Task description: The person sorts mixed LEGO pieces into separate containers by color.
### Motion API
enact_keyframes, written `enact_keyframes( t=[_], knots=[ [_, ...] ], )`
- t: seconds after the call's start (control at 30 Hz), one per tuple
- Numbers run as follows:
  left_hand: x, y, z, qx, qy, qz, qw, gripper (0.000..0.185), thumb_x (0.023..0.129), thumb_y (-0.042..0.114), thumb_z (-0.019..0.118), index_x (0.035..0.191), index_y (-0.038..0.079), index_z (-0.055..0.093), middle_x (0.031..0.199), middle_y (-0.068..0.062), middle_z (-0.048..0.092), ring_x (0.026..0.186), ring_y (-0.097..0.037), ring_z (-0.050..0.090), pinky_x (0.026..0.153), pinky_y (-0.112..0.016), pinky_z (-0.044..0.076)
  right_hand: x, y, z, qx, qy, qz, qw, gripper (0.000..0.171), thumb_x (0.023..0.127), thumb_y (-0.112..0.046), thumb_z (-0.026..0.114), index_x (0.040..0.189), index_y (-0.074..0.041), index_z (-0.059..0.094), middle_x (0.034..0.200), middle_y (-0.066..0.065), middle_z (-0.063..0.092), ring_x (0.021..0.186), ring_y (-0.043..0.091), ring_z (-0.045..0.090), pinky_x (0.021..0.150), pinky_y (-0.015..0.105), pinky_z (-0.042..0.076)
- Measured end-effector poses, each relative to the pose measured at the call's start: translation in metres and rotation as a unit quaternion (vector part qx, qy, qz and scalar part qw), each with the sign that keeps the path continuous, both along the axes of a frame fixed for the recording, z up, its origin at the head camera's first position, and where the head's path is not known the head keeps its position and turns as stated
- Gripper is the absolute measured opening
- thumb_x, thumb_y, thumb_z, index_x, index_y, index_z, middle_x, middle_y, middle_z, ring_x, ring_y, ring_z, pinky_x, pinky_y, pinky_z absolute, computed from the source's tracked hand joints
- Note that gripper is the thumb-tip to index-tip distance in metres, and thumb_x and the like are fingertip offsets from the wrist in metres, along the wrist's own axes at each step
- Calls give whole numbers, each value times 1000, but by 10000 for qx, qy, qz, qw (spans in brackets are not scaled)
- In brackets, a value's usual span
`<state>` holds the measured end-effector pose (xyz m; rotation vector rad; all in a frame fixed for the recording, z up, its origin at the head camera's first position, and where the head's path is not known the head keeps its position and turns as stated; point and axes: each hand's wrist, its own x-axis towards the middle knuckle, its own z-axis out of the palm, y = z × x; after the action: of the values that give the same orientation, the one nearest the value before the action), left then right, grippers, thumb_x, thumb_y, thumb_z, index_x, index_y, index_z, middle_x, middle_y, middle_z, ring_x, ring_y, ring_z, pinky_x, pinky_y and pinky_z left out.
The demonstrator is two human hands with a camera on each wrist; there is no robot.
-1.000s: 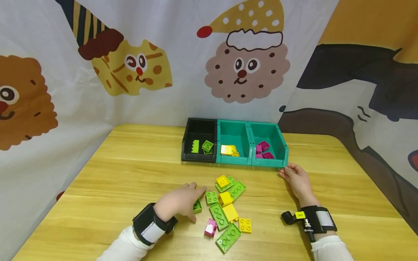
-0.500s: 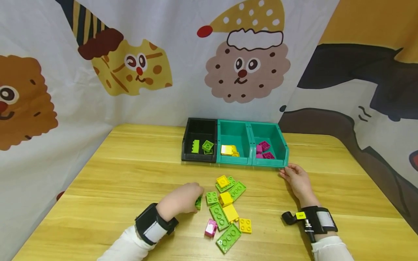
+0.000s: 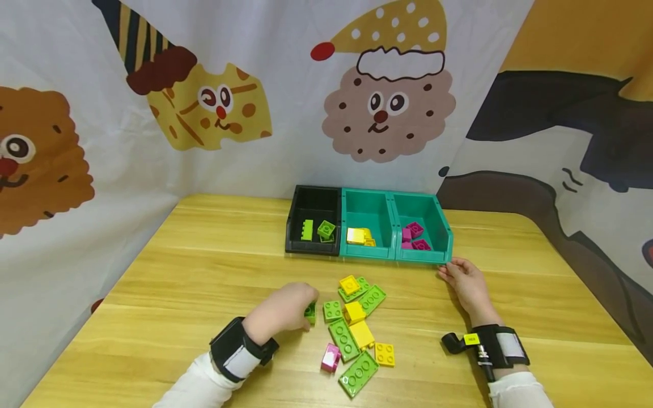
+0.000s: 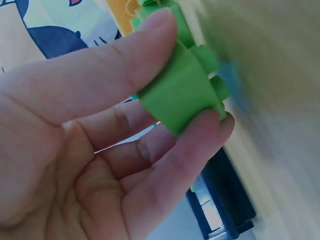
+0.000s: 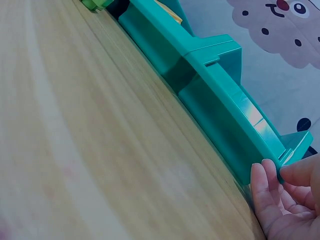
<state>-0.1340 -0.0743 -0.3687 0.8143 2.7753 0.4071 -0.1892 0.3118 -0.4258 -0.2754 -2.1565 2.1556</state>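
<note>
Three bins (image 3: 368, 253) stand beyond loose bricks (image 3: 357, 328).

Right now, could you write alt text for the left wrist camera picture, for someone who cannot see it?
Close up, a person's left hand pinches a small green plastic building brick between thumb and a fingertip, studs pointing away from the palm. Behind it, out of focus, lie a pale wooden table and the edge of a black plastic bin.
</note>
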Motion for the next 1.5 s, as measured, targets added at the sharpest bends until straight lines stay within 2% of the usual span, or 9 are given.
enact_keyframes(
  t=[0.17,0.3,0.43,0.57,0.7,0.83,1.07,1.3,1.5],
  knots=[
    [-2,-3,7,561,0,145,9983,30,65,10,83,83,6,60,69,1,51,64,-14,46,59,-27,44,0,0,1,195,-114,-23,9997,30,100,-7,42,123,10,35,87,-8,57,81,-1,60,78,15,52],
    [-5,-3,9,913,-23,379,9951,26,68,9,81,83,5,60,68,0,52,61,-14,45,55,-26,41,0,0,0,203,-183,-23,9996,32,100,-8,41,125,11,34,88,-7,56,81,-1,60,78,15,52],
    [-10,-2,9,1266,308,578,9898,29,73,10,79,95,-1,64,76,-5,61,64,-13,50,61,-28,49,0,1,-1,186,-158,-4,9997,33,100,-7,41,126,12,33,88,-7,57,81,-1,60,78,14,52],
    [-16,0,8,1742,755,851,9781,35,78,8,74,108,-5,63,85,-11,66,68,-14,56,65,-29,53,0,2,-2,188,-101,5,9998,32,100,-7,41,125,11,34,88,-7,56,82,0,61,78,14,52],
    [-22,2,11,1960,915,1211,9688,42,80,7,72,117,-8,59,104,-21,67,89,-27,66,78,-35,56,0,2,-3,194,-134,-1,9997,30,100,-7,41,123,10,36,88,-8,56,82,0,61,77,14,52],
    [-34,1,13,1961,990,1410,9653,48,82,6,70,125,-9,54,122,-25,60,112,-35,59,93,-42,50,0,2,-2,160,-129,-1,9998,30,100,-7,41,123,10,36,87,-9,57,82,-1,61,77,14,52],
    [-64,-4,4,1947,1569,1541,9559,41,82,2,69,120,-11,57,114,-26,61,106,-35,60,92,-41,50,0,1,-2,186,-139,-11,9997,31,100,-7,42,124,11,35,87,-9,57,82,-1,61,77,14,52],
    [-86,-1,-2,1965,1540,1857,9504,41,82,7,71,118,-8,59,112,-23,62,105,-33,60,91,-41,50,-1,1,-3,87,-97,5,9999,26,99,-7,42,120,8,38,87,-7,57,81,-1,61,76,14,52],
    [-100,6,-3,1453,1637,2062,9537,40,84,12,71,117,-8,61,108,-23,63,102,-33,61,89,-40,51,0,2,-2,140,-113,-21,9998,27,99,-7,41,121,8,38,86,-9,58,81,-1,61,77,14,52]
  ],
)
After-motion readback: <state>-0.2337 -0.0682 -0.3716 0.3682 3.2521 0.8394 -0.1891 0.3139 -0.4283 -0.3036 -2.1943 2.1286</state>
